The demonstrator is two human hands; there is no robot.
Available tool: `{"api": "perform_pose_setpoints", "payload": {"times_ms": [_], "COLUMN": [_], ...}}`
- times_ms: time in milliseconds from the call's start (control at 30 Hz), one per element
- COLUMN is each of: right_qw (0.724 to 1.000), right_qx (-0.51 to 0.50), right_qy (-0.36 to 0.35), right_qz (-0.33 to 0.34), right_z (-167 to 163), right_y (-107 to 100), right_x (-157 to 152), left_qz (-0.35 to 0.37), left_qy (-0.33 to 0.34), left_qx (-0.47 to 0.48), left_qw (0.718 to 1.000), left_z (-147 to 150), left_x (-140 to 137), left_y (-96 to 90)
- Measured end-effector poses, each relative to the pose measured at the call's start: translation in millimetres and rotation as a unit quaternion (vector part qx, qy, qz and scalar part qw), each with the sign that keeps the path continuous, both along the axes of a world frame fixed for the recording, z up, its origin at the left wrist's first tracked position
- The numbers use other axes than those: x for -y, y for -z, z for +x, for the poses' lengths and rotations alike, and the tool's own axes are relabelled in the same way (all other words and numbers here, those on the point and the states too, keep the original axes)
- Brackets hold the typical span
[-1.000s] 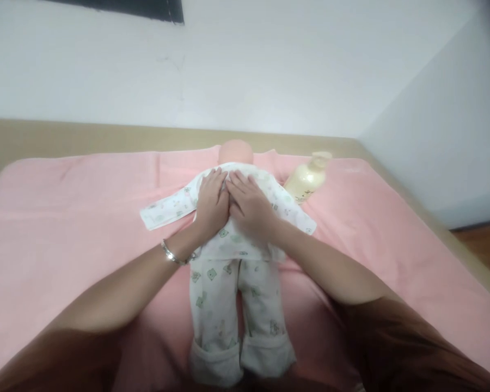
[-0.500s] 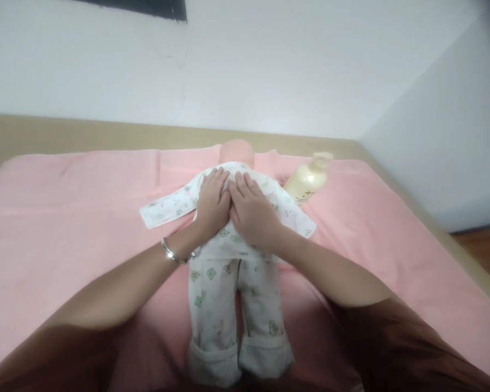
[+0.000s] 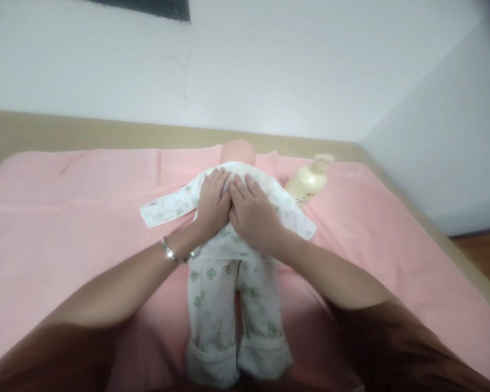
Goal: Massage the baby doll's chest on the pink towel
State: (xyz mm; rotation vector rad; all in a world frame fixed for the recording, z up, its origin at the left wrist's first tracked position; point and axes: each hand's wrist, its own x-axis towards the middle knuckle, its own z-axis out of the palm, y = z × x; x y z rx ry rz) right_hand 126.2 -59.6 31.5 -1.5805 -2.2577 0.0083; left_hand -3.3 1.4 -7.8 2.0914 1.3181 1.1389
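A baby doll lies stretched out with its head toward the wall; its face is not visible. It wears a white printed top and matching trousers with turned-up cuffs. My left hand rests flat on the upper body, fingers stretched out, a silver bracelet on the wrist. Beside it my right hand lies flat on the same top, its fingers pointing away from me. The two hands touch near the thumbs. Neither one grips anything.
A pink cloth covers the flat surface under the doll. A pale yellow pump bottle lies tilted to the doll's right side in view. Beyond the cloth runs a tan edge, then a white wall.
The camera view has shifted very slightly. Both hands stay in the same place on the doll's top.
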Motion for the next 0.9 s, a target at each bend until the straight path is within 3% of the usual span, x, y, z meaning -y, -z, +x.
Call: {"api": "perform_pose_setpoints", "payload": {"times_ms": [100, 200, 333, 500, 633, 733, 900], "right_qw": [1.0, 0.998, 0.997, 0.998, 1.0, 0.999, 0.992], "right_qx": [-0.006, -0.041, -0.074, -0.019, 0.0, -0.036, -0.104], "right_qy": [-0.028, -0.044, -0.005, 0.061, 0.01, -0.012, 0.059], "right_qz": [-0.003, -0.015, -0.027, 0.009, 0.025, 0.007, -0.044], "right_z": [1, 16, 32, 11, -5, 4, 29], "right_y": [1, 5, 7, 4, 4, 5, 9], "right_x": [-2, -27, -52, -14, 10, -8, -49], "left_qz": [0.008, 0.013, 0.009, 0.0, 0.004, 0.019, 0.066], "left_qy": [-0.001, -0.006, -0.002, -0.005, -0.001, -0.002, -0.01], "left_qx": [0.011, 0.012, 0.002, 0.001, -0.01, -0.034, -0.094], "left_qw": [1.0, 1.0, 1.0, 1.0, 1.0, 0.999, 0.993], "left_z": [0, 0, 1, 1, 0, 2, 8], "left_x": [-2, -2, 0, 3, -1, -1, 17], "left_y": [3.2, 4.9, 2.2, -0.6, 1.0, 1.0, -7.8]}}
